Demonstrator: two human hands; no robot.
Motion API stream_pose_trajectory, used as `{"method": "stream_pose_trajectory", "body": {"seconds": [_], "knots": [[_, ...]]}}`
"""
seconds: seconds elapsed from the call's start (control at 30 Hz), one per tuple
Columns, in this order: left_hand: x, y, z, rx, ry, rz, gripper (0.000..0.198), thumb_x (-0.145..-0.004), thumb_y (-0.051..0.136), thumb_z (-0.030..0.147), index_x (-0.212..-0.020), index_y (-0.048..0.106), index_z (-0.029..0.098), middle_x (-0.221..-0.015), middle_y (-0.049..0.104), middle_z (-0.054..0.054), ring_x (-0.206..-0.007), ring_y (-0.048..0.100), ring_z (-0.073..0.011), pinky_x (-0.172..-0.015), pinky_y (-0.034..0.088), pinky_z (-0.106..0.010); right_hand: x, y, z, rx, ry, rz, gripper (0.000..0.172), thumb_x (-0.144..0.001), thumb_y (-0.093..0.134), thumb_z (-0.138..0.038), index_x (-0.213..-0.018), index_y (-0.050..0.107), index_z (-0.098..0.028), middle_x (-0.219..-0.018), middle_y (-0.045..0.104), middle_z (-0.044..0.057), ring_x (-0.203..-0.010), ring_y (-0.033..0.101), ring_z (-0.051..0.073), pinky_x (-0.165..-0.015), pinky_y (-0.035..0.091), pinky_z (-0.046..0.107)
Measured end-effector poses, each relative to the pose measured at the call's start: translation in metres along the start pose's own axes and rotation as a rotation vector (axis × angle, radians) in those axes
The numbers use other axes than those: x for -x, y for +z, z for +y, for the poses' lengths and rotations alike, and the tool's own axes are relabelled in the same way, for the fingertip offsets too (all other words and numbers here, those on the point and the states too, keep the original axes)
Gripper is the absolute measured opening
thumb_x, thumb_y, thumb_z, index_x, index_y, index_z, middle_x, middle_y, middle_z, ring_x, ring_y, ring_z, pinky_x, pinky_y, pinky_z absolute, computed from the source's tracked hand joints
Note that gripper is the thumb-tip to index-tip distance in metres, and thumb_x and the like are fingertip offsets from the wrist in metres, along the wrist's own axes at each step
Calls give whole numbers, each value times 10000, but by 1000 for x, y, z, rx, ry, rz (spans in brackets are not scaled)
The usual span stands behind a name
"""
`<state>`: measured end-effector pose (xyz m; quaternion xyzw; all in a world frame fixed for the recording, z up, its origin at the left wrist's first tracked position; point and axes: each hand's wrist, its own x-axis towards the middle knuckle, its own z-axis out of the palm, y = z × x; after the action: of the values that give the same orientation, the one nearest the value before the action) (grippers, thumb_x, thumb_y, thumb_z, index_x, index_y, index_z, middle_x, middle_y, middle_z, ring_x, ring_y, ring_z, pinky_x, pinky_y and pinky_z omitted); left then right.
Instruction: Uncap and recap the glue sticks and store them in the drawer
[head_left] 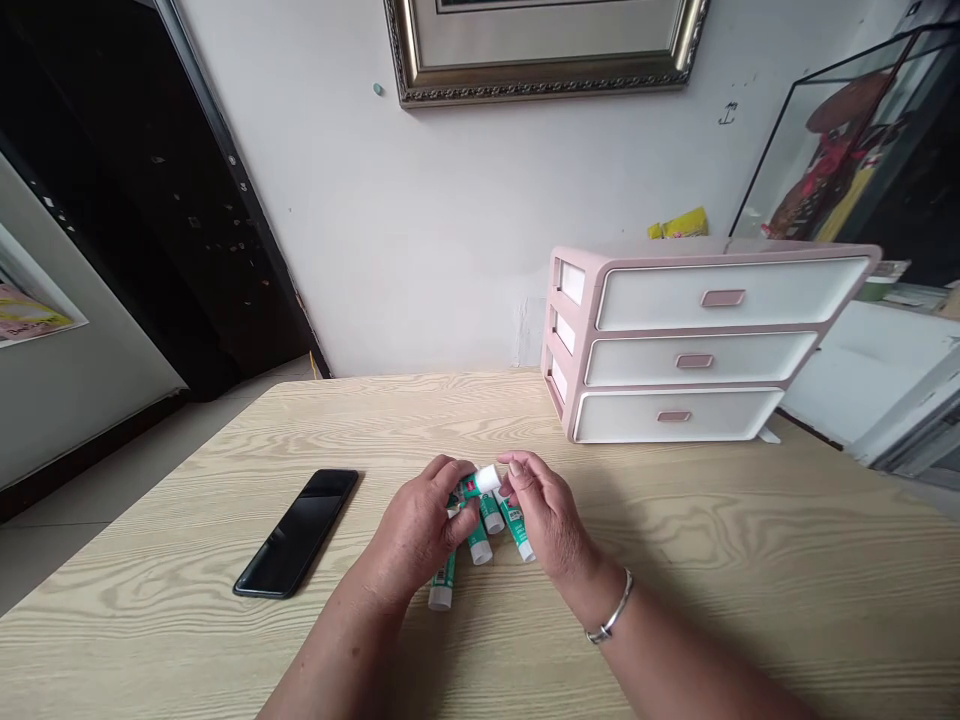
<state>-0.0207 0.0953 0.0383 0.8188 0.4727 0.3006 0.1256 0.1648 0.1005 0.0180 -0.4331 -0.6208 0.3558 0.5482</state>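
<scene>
A glue stick (466, 487) with a green body, a red label patch and a white cap is held in my left hand (420, 520). My left thumb and fingers close around its green body, and the white cap points right. My right hand (551, 510) is beside that cap, its fingers curved and a little apart; whether a fingertip touches the cap I cannot tell. Below my hands several more glue sticks lie on the table, one (442, 582) by my left wrist and another (516, 525) by my right fingers. My left hand partly hides some of them.
A black phone (298, 533) lies on the wooden table (172, 560) to the left. At the back right stands a pink and white drawer unit (694, 345) with a yellow packet (679, 224) behind its top. A wall with a framed picture (551, 75) rises beyond the table.
</scene>
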Motion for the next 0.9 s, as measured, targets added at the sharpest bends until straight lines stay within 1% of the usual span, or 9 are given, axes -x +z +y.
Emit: {"method": "stream_pose_trajectory", "body": {"seconds": [0.17,0.27,0.33,0.43,0.53,0.67,0.77,0.83,0.9], "knots": [[2,15,16,-85,51,-77,298,-922,566,316,-1213,587,258,-1088,683,-71,-906,646,-221,-767,456,-303,2,0,3,67,-10,-90,352,-1008,434,-482,-1004,670,-222,-913,723,40,-838,660,179,-767,505,266],[1,17,25,-99,47,-93,275,-954,545,376,-1191,589,246,-1046,701,-66,-873,648,-221,-731,435,-301,1,1,7,96,8,-71,303,-1007,438,-433,-997,666,-234,-966,727,43,-898,665,190,-811,501,278],[1,15,29,-88,34,-119,245,-979,506,404,-1131,608,242,-1008,709,-58,-826,643,-207,-706,421,-294,0,0,8,97,21,-42,269,-995,449,-385,-1019,675,-241,-1006,727,41,-927,663,191,-819,499,276],[1,11,33,-44,19,-164,274,-1003,449,435,-1051,628,232,-933,710,-48,-754,623,-186,-703,414,-290,-1,-3,6,104,46,-46,268,-971,444,-329,-1028,691,-243,-879,711,13,-775,638,167,-698,491,257],[2,10,32,30,19,-193,316,-1005,436,461,-1102,633,233,-913,706,-45,-751,622,-183,-714,422,-289,0,-6,1,105,47,-68,297,-955,417,-296,-1030,698,-238,-760,668,-15,-633,559,138,-592,449,239],[2,10,34,131,6,-219,339,-995,456,478,-1136,639,231,-930,707,-49,-793,626,-190,-729,446,-290,2,-5,-6,86,29,-88,319,-901,410,-232,-1008,711,-214,-751,658,-14,-574,494,122,-539,407,237],[2,4,40,265,-37,-238,380,-977,456,524,-1032,679,222,-841,688,-39,-721,589,-177,-669,447,-282,-1,-11,0,79,8,-96,330,-889,406,-225,-984,721,-197,-724,646,-1,-568,475,129,-541,393,256],[4,-5,42,401,-105,-233,435,-937,485,584,-929,697,204,-770,670,-33,-671,568,-170,-623,445,-275,-8,-23,8,83,4,-40,319,-894,423,-255,-991,722,-200,-657,599,-9,-547,448,136,-521,369,264],[8,-15,38,497,-185,-179,494,-907,490,634,-904,699,186,-781,678,-36,-671,576,-169,-614,452,-268,-18,-39,15,67,36,116,301,-891,449,-311,-1001,708,-204,-543,464,-41,-487,380,137,-461,305,262]]}}
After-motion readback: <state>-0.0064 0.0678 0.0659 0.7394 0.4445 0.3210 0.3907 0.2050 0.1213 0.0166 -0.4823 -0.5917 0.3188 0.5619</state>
